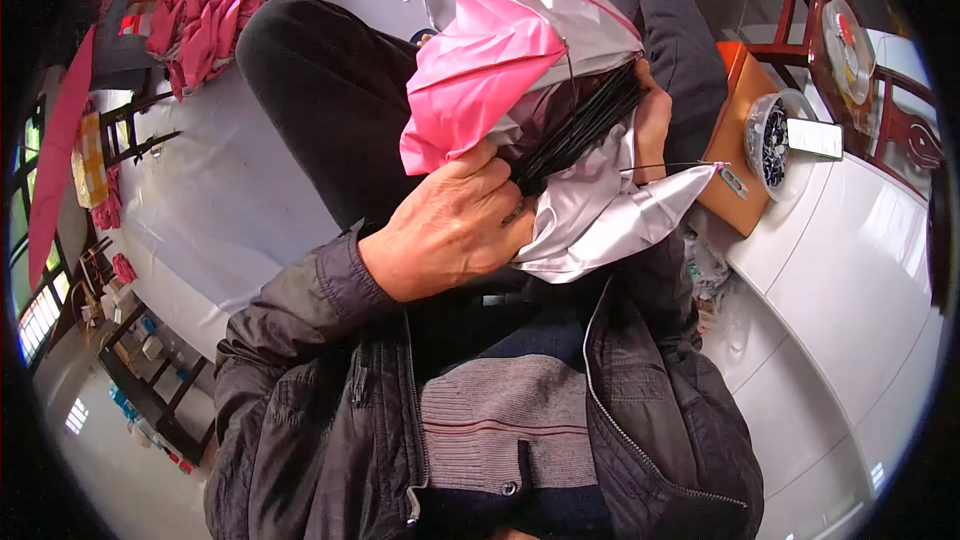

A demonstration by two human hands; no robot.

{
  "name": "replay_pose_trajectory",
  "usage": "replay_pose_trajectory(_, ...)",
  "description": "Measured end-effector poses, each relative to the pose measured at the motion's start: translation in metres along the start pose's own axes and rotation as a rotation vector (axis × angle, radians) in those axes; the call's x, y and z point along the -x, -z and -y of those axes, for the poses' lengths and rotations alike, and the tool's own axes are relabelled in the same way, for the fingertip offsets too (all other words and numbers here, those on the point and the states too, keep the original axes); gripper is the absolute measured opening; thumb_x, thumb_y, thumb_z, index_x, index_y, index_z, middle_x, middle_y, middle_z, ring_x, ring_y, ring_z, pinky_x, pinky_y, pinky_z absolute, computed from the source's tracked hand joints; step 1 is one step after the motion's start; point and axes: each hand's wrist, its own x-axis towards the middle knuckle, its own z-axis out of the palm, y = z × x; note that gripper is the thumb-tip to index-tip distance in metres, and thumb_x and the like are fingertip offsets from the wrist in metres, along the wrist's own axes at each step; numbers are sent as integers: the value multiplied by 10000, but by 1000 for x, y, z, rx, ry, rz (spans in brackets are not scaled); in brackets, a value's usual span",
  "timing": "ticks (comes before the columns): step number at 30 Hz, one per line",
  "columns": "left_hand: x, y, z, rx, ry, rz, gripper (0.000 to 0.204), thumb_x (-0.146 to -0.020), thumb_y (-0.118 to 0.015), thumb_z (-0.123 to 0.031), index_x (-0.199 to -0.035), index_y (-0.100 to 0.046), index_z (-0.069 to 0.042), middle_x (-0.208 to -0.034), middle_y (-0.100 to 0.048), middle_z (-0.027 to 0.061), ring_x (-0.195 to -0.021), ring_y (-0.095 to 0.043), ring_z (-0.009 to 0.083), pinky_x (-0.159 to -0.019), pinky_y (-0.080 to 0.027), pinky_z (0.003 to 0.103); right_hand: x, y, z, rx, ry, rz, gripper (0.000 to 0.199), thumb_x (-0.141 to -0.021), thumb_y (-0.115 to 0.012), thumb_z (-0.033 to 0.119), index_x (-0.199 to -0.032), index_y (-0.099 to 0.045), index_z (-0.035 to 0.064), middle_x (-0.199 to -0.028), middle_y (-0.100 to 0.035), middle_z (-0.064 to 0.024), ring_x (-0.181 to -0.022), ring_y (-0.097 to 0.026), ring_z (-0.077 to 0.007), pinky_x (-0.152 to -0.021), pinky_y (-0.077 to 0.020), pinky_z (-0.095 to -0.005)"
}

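Left hand is gripping cloth in curled fingers, right hand's hold being unclear, with ribs lying mostly bunched at upper centre, two reaching cloth edges.

L hand clenched on the pink-and-silver cloth, knuckles right by a bunch of thin black rods! R hand on the opp. side, up against the cloth, fingers partly hidden. Out R: brown box, clear bowl beside it w/ small dark pcs, white-faced slab at its rim. Upper L, crumpled pink heap, well apart from both hands.
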Motion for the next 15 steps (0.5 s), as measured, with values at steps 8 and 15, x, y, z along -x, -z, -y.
replay_pose_trajectory(8,2,-6,1,16,-29,-23,208,-668,-596,-220,-794,-569,-57,-759,-500,72,-800,-554,255,-947,-474,445,-5,6,-3,49,-31,-91,409,-1036,-516,379,-1130,-658,7,-953,-730,-146,-801,-707,-302,-742,-592,-422)
replay_pose_trajectory(15,-1,-6,7,-6,-57,-11,192,-678,-604,-227,-755,-537,-64,-743,-474,65,-794,-549,251,-946,-476,447,-6,12,1,131,-84,50,406,-1043,-490,362,-1124,-645,-4,-900,-729,-129,-751,-708,-289,-707,-601,-403)
